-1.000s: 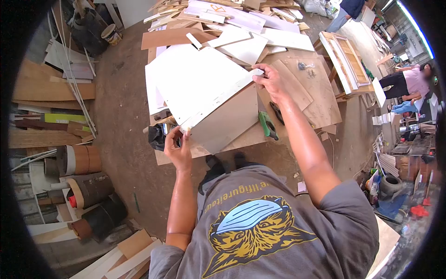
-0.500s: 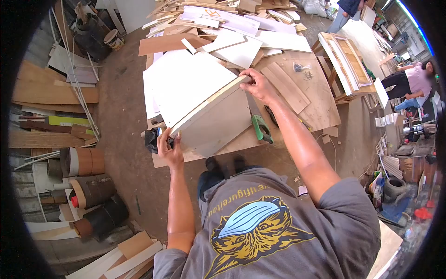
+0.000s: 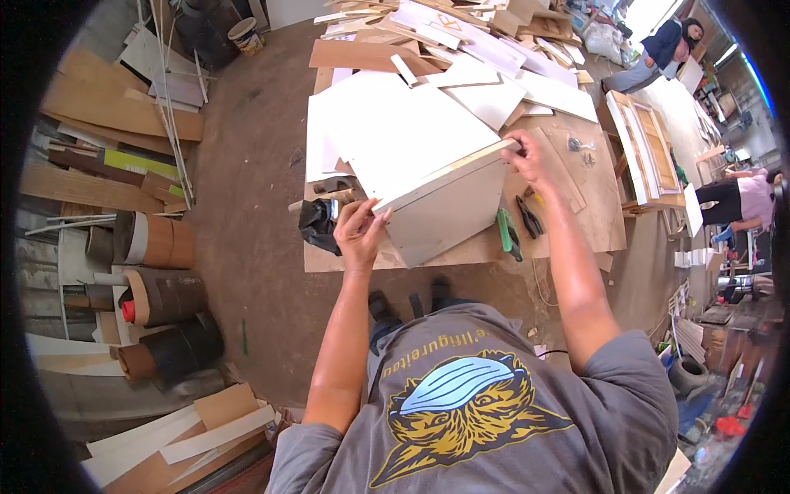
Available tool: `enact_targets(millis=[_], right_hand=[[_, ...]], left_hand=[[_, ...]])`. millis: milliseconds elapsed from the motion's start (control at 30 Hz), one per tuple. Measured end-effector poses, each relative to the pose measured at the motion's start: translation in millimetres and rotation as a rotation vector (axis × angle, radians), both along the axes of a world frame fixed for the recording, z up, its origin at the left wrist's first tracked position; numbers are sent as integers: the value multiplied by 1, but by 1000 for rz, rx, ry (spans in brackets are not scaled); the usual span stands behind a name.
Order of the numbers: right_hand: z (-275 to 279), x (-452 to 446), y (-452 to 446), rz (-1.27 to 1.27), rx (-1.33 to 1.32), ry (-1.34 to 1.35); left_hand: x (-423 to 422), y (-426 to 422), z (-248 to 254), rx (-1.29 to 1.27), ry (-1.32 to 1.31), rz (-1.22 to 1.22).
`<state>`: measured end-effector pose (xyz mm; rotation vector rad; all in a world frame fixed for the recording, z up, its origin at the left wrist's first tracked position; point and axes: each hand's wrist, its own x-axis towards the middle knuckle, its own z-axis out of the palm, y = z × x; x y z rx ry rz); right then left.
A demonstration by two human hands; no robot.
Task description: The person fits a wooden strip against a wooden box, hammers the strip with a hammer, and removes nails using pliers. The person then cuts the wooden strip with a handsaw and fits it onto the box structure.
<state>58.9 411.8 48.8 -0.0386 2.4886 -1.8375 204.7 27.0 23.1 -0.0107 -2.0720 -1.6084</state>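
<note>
A white box made of boards [image 3: 451, 207] stands tilted at the near edge of the workbench [image 3: 605, 235], its raw wooden edge facing up toward me. My left hand [image 3: 360, 233] pinches its near left corner, thumb on the front and fingers over the top edge. At the far right corner, my right hand [image 3: 528, 159] grips the same edge between thumb and fingers. Just right of the box lies a green-handled tool [image 3: 508, 235], with dark pliers [image 3: 529, 217] beside it. A black plastic bag [image 3: 318, 226] sits left of my left hand.
Offcut boards [image 3: 469, 49] are heaped at the bench's far end. A clear bag [image 3: 578, 145] with small hardware lies on the right side. Rolls of sheet material [image 3: 160, 243] and planks line the left wall. Two people are in the background at right, near another table [image 3: 650, 156].
My view has shifted, so bench and box appear farther right and slightly higher or lower in places. The box looks turned a little, its front more toward me. Both hands keep their corners.
</note>
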Motion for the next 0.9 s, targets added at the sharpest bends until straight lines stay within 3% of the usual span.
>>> enact_targets(millis=[133, 233, 333, 900], right_hand=[[24, 10, -10, 23, 120, -9], [17, 14, -17, -16, 127, 144], [18, 33, -44, -203, 265, 283], [12, 43, -63, -230, 313, 263]], left_hand=[[0, -5, 21, -55, -36, -47], [1, -7, 25, -59, -48, -43], [1, -6, 26, -114, -18, -23], [-13, -27, 3, -225, 219, -134]])
